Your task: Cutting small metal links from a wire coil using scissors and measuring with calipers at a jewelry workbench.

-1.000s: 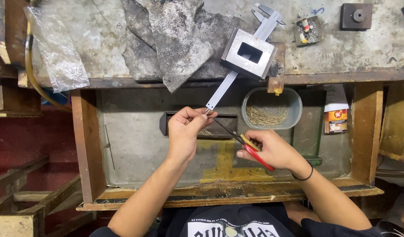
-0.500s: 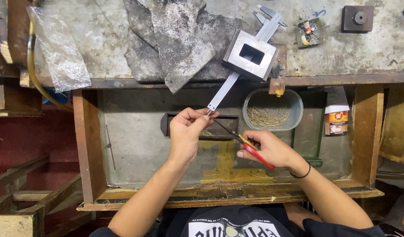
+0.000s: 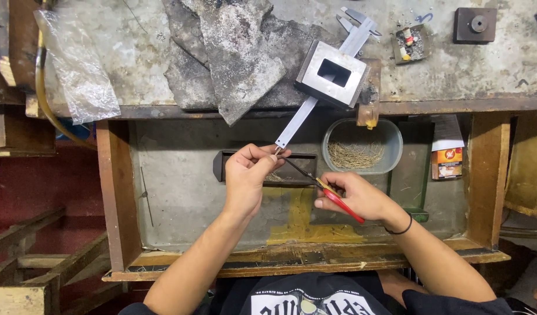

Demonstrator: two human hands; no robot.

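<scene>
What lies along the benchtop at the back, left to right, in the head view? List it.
Plastic bag → grey slabs → hollow steel block → small tray of bits → square block with a round hole.

I have open floor in the drawer (image 3: 181, 192) along its left wall and across the front edge, where only the yellow patch shows. Toward the back, the dark tray (image 3: 227, 166) blocks the middle and the tub (image 3: 362, 146) fills the back right corner, with a carton (image 3: 446, 160) just beside it against the right wall. The caliper (image 3: 297, 119) overhangs the bench (image 3: 455, 76) edge above the tray, so I have little headroom there. My left hand (image 3: 248, 181) and right hand (image 3: 353, 195) with the pliers (image 3: 330, 192) take up the centre.
</scene>
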